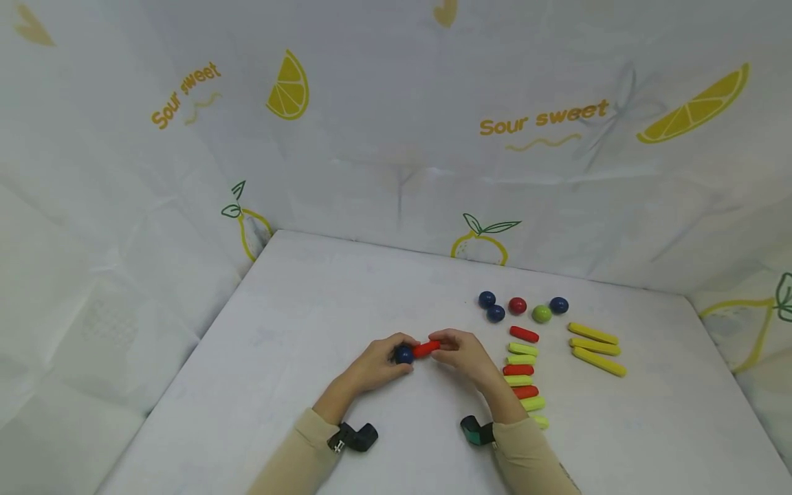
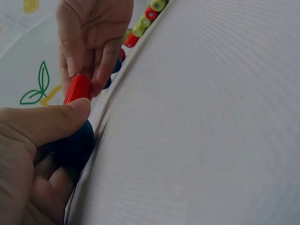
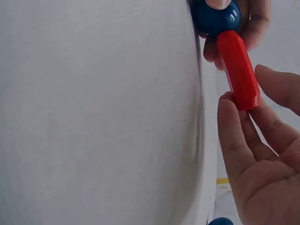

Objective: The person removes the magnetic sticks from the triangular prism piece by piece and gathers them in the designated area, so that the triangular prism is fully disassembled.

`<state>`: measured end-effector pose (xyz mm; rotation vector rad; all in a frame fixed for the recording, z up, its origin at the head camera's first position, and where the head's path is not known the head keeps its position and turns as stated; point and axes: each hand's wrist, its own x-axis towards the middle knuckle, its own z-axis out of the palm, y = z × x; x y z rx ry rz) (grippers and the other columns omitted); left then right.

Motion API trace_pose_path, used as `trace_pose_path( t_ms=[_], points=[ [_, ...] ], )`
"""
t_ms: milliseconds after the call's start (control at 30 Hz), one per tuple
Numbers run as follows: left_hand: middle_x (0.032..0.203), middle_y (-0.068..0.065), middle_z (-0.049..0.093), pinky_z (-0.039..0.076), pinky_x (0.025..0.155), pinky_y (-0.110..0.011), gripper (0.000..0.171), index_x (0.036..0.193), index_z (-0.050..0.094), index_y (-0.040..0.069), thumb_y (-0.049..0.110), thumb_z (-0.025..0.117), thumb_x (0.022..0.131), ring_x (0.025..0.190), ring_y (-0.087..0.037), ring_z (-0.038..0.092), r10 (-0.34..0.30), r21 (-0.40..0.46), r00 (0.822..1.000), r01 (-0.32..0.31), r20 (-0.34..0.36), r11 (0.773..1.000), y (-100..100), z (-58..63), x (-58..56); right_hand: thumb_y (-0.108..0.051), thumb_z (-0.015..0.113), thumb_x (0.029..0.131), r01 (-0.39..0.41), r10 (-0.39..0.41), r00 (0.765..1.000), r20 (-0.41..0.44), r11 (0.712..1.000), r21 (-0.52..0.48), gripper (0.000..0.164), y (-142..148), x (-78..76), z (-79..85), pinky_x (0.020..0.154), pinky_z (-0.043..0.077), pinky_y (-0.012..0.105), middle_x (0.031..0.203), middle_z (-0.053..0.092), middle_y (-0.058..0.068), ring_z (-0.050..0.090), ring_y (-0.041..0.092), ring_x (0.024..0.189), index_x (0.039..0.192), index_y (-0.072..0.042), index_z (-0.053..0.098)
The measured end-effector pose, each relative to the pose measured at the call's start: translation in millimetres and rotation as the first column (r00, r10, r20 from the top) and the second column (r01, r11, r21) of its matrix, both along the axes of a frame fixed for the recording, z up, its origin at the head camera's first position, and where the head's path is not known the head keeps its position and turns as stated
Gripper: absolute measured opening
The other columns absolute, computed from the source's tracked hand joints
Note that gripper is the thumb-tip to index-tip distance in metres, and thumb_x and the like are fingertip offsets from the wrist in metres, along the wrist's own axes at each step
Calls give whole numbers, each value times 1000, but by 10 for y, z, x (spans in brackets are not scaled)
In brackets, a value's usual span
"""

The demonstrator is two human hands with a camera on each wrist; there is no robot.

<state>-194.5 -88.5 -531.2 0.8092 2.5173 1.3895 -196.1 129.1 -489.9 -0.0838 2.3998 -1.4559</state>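
My left hand (image 1: 379, 363) grips a dark blue ball (image 1: 404, 355), the thumb lying over it in the left wrist view. A short ridged red rod (image 3: 239, 70) meets the ball end-on; whether it is fixed in the ball is hidden. Around the rod's other end are the fingers of my right hand (image 1: 463, 354), which hold it from below and the side, the thumb close to its edge in the right wrist view. Both pieces appear in the left wrist view too, the red rod (image 2: 78, 89) beyond the blue ball (image 2: 72, 144).
Right of the hands runs a column of red rods (image 1: 524, 334) and light green rods (image 1: 522, 349). Longer yellow rods (image 1: 599, 361) lie farther right. Behind are blue balls (image 1: 487, 299), a red ball (image 1: 517, 305) and a green ball (image 1: 541, 314). A printed cloth (image 1: 371, 179) hangs behind the white table (image 1: 297, 289).
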Motion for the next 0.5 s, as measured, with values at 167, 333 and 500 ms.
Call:
trace_pose_path(
  t_ms=[167, 333, 500],
  points=[
    [123, -4, 63, 46, 100, -41, 38, 120, 58, 17, 20, 72, 85, 120, -21, 56, 29, 25, 999, -28, -18, 999, 5, -16, -5, -12, 68, 86, 36, -36, 999, -3, 999, -15, 27, -19, -5, -20, 77, 49, 26, 104, 68, 6, 57, 16, 90, 113, -9, 67],
    [121, -4, 65, 48, 99, -38, 39, 119, 60, 15, 22, 73, 83, 117, -18, 58, 50, 44, 999, -49, -21, 998, 6, -49, -24, -10, 69, 85, 45, -46, 999, -9, 998, -53, 25, -21, -7, -38, 74, 48, 24, 100, 70, 7, 58, 16, 86, 110, -8, 67],
    [119, -4, 66, 50, 96, -32, 39, 118, 62, 11, 23, 73, 83, 114, -17, 60, 62, 51, 997, -60, -38, 997, 17, -66, -37, -11, 69, 85, 54, -56, 998, -35, 997, -62, 22, -3, 6, -39, 75, 51, 25, 99, 71, 8, 60, 15, 85, 106, -8, 68]
  ],
)
